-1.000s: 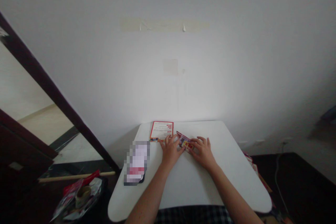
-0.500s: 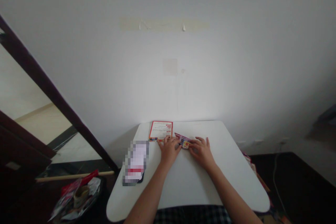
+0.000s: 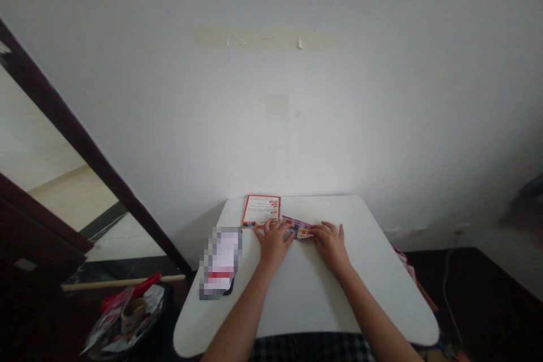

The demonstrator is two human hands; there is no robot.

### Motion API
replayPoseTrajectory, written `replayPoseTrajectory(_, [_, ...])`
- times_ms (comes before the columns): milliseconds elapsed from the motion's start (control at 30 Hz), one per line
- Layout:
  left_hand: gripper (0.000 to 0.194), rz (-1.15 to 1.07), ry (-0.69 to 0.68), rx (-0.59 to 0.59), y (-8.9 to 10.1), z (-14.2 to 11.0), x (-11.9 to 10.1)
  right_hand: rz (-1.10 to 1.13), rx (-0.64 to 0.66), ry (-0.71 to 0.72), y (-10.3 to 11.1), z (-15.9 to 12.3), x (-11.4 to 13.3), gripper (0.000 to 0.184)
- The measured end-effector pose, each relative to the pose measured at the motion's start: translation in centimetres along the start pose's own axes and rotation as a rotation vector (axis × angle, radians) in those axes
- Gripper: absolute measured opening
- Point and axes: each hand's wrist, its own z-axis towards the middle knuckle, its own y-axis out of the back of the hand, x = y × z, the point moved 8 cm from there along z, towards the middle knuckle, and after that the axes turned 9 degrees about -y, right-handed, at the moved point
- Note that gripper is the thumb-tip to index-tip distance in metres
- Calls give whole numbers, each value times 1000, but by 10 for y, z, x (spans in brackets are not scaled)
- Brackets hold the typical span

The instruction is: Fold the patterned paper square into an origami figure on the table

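Observation:
A folded piece of colourful printed paper (image 3: 303,230), purple with a yellow patch, lies on the white table between my two hands. My left hand (image 3: 275,240) holds its left end, fingers over the paper and thumb at the near edge. At the right tip, the fingers of my right hand (image 3: 331,242) grip the paper, with the little finger raised apart. Just behind my left hand is a red-bordered printed sheet or booklet (image 3: 262,209), its lower corner partly covered by my fingers.
A phone (image 3: 223,263), its screen blurred out, lies on the left of the white table (image 3: 314,300). The wall (image 3: 322,141) stands directly behind. On the floor at left, a bin (image 3: 163,311) holds wrappers and a cardboard roll (image 3: 133,314). A cable (image 3: 445,283) hangs at right.
My right hand has slid a little to the right along the folded paper, so more of its printed face shows. My left hand stays at the left end.

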Motion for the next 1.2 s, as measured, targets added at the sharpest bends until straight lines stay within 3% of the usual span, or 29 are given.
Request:
replayPoseTrajectory(300, [26, -28, -53, 21, 6, -1, -5, 101, 0, -75, -3, 6, -14, 30])
replayPoseTrajectory(700, [35, -30, -106, 59, 3, -3, -9, 15, -35, -106, 10, 15, 1, 27])
replayPoseTrajectory(967, [34, -15, -95, 71, 6, -4, -12, -18, 9, -120, 0, 25, 5, 24])
replayPoseTrajectory(1200, [28, -9, -83, 67, 7, -4, -13, -38, -34, -98, -1, 23, 7, 24])
